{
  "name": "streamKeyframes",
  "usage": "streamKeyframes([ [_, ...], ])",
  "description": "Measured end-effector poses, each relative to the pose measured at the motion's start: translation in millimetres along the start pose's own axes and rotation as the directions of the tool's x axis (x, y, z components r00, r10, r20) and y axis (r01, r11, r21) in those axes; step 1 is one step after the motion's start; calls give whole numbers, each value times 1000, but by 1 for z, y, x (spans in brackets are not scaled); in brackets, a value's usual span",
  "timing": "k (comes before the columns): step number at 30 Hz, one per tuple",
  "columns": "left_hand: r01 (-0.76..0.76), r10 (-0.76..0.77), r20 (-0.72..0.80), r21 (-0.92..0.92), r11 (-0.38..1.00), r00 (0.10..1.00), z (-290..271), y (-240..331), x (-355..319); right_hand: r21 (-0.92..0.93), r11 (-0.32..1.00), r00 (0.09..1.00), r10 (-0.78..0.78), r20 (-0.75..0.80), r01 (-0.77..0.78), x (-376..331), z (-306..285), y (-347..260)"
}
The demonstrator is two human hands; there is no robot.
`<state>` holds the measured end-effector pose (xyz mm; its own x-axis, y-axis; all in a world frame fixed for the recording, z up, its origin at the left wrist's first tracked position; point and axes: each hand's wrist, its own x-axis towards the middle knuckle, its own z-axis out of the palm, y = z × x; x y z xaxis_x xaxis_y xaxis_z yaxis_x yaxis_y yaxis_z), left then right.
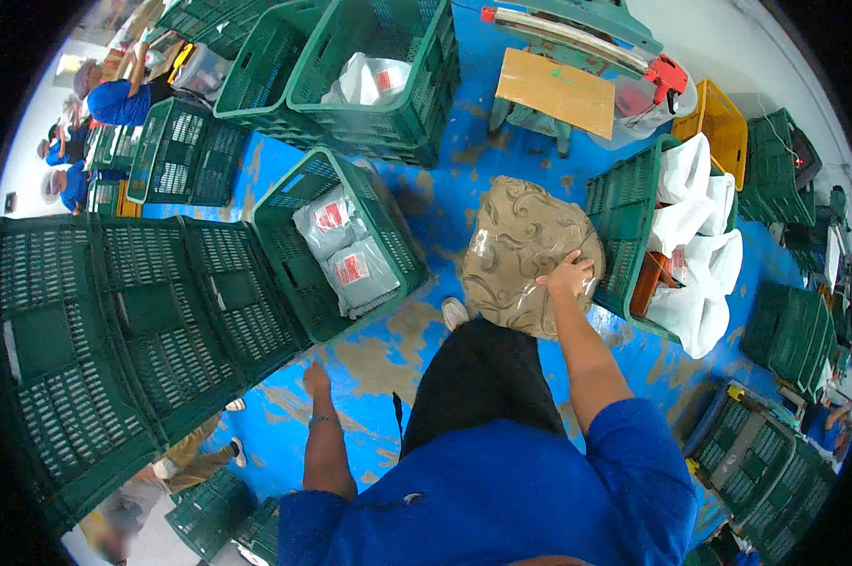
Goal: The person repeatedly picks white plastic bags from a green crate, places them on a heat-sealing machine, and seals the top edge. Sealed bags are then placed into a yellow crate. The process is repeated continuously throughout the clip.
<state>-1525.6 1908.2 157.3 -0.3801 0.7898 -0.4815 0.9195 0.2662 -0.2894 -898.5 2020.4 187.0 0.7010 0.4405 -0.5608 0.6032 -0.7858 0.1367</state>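
While the right hand [569, 276] lies flattened with spread fingers on the right side of a brown patterned seat [515, 250], clutching nothing that shows, the left hand [316, 379] hangs out toward ten o'clock, apart from everything; no item is visible in it, though whether its fingers are curled cannot be told. Taking twelve as straight ahead of the wearer, the seat, round and seemingly wrapped in clear film, stands close in front at twelve, its far edge well short of a cardboard sheet [558, 94] that rests on a stand farther off. At one o'clock, just beside the seat, a green crate [619, 217] is heaped to its rim with white bags [685, 316], so filling there looks largely done. At eleven, a second crate [298, 184] holds grey packages [364, 278] with red-and-white labels lying flat and low; that one appears only partly loaded, with room left above them. Farther out, between eleven and twelve, a stacked crate [435, 57] contains a white bag [362, 80] and much free space, so it too seems far from full. With neither hand carrying a package, the work looks partway along, at a pause between pieces.
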Motion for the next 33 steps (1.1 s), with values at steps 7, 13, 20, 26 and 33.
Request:
streamKeyframes([
  [7,-7,258,284,-659,752,923,36,-13,-116,11,997,997,72,41,-73,8,-7,-3],
  [13,14,276,287,-717,697,917,20,25,-151,-21,997,995,77,64,-76,9,-4,-7],
  [20,164,62,280,-713,682,958,9,-6,-110,-53,993,991,-97,90,102,53,-3,14],
  [26,236,-218,149,-858,456,964,-74,63,1,357,796,872,446,199,-489,108,-22,77],
  [33,-609,518,-333,-548,574,788,-366,362,160,409,662,760,409,505,-628,160,22,97],
])
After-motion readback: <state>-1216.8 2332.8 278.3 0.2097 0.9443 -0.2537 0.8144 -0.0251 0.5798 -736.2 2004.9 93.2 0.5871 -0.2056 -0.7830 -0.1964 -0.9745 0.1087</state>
